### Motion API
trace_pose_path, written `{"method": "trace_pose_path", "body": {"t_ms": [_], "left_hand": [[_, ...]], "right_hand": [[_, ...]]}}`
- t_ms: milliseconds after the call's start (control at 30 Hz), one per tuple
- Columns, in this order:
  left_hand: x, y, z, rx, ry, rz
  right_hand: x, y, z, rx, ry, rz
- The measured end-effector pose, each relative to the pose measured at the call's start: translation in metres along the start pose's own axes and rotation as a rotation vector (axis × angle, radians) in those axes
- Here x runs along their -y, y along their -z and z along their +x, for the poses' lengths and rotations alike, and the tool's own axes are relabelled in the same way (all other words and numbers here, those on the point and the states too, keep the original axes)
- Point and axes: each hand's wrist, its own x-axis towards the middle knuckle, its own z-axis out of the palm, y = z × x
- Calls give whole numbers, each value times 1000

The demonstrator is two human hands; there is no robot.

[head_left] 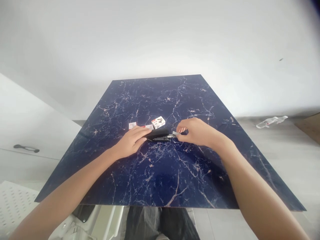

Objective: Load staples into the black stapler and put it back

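A black stapler (pixel 160 134) lies across the middle of the dark blue table, its front end pointing right. My left hand (pixel 133 140) is closed around its rear end, thumb on the near side and fingers on the far side. At the front end, my right hand (pixel 191 131) pinches a small silver strip of staples (pixel 176 133) between thumb and fingers. The strip touches or overlaps the stapler's metal end; I cannot tell how far in it sits. Just behind the stapler stands a small white staple box (pixel 158 122) with red print.
A white and red packet (pixel 132 125) lies beyond my left hand, partly covered by it. The marble-patterned table (pixel 150 96) ends at a white wall (pixel 160 40). On the floor to the right lies a clear plastic bottle (pixel 271 122). A drawer handle (pixel 26 148) shows at left.
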Motion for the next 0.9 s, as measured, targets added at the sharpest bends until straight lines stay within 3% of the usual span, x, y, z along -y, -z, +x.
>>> {"method": "trace_pose_path", "body": {"t_ms": [133, 467, 533, 667, 833, 900], "left_hand": [[-2, -3, 0, 11, -26, -13], [-2, -2, 1, -13, -54, -12], [-3, -1, 1, -28, -60, 4], [-4, 3, 1, -78, -2, 48], [-9, 1, 1, -135, 47, 48], [-10, -1, 1, -161, 29, 49]], "right_hand": [[7, -9, 2, 30, 68, -27], [6, -10, 1, 59, 72, -52], [8, -6, -2, 78, 17, -60], [22, -4, -7, 79, -234, -194], [64, -25, -8, 11, -171, -180], [75, -30, -8, -41, -216, -196]]}}
